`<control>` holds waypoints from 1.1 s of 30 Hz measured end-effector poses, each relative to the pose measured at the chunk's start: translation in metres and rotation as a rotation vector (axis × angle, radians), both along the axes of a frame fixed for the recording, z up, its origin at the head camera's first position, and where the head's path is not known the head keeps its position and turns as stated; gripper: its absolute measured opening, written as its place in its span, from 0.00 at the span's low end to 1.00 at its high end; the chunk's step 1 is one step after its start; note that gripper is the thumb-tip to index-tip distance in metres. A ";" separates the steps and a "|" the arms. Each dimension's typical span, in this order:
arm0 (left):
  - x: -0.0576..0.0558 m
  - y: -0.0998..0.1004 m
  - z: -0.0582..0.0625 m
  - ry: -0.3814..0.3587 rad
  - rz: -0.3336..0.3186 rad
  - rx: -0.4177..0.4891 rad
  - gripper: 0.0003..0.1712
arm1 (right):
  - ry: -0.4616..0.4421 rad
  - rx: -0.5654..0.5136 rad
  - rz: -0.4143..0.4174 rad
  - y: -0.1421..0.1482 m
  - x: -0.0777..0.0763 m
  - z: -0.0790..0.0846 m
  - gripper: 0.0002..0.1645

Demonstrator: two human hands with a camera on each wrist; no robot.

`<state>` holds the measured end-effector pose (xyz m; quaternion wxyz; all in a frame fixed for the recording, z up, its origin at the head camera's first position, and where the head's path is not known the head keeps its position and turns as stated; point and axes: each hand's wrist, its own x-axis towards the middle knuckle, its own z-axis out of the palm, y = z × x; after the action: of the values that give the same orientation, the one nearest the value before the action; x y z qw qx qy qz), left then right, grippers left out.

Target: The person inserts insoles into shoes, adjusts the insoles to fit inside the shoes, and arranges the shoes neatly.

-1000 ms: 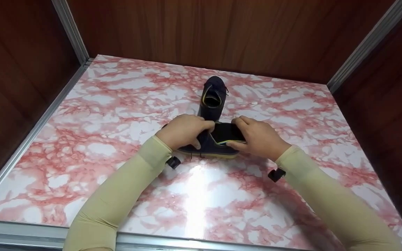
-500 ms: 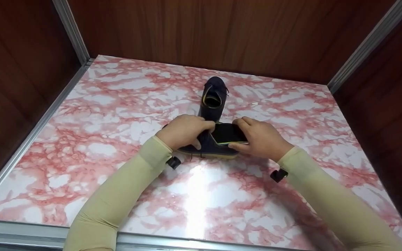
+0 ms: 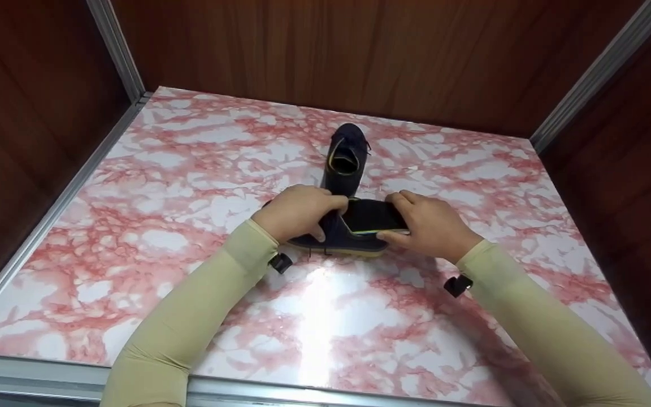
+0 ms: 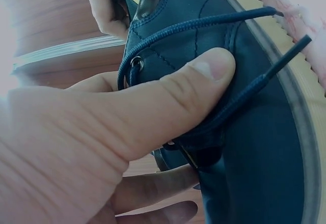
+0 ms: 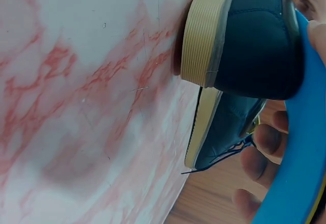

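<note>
A dark navy lace-up shoe [image 3: 354, 242] with a tan sole lies crosswise on the table, toe to the left. My left hand [image 3: 298, 212] grips it over the laced front; in the left wrist view the thumb [image 4: 204, 76] presses beside the blue laces [image 4: 204, 24]. Between thumb and fingers, my right hand [image 3: 433, 225] pinches the heel end of an insole [image 3: 372, 216], black on top with a yellow edge. The right wrist view shows the insole's blue underside [image 5: 300, 147] rising out past the shoe's heel [image 5: 260, 46]. Its front part is hidden inside the shoe.
The matching shoe [image 3: 348, 135] stands just behind, toe pointing away, its heel close to the held shoe. Red-and-white marbled table [image 3: 190, 158] surrounds both. Brown wood panels [image 3: 325, 51] enclose the back and sides, with metal rails along the edges.
My right hand has slid a little to the right, drawing the insole with it, so more of it sticks out past the shoe's heel. The left hand and both shoes stay put.
</note>
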<state>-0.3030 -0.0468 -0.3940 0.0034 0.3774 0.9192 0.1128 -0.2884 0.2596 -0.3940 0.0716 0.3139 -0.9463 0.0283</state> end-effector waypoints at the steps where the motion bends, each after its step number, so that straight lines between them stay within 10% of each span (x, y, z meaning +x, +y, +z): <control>1: 0.000 0.000 0.000 -0.001 0.000 0.001 0.33 | -0.001 0.000 0.001 0.000 0.000 0.000 0.47; 33: -0.003 0.003 0.006 -0.010 -0.026 -0.062 0.35 | 0.020 0.006 0.006 -0.006 0.000 0.000 0.46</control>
<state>-0.3059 -0.0438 -0.3881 0.0210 0.3882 0.9173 0.0862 -0.2879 0.2531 -0.3937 0.0801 0.3171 -0.9447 0.0225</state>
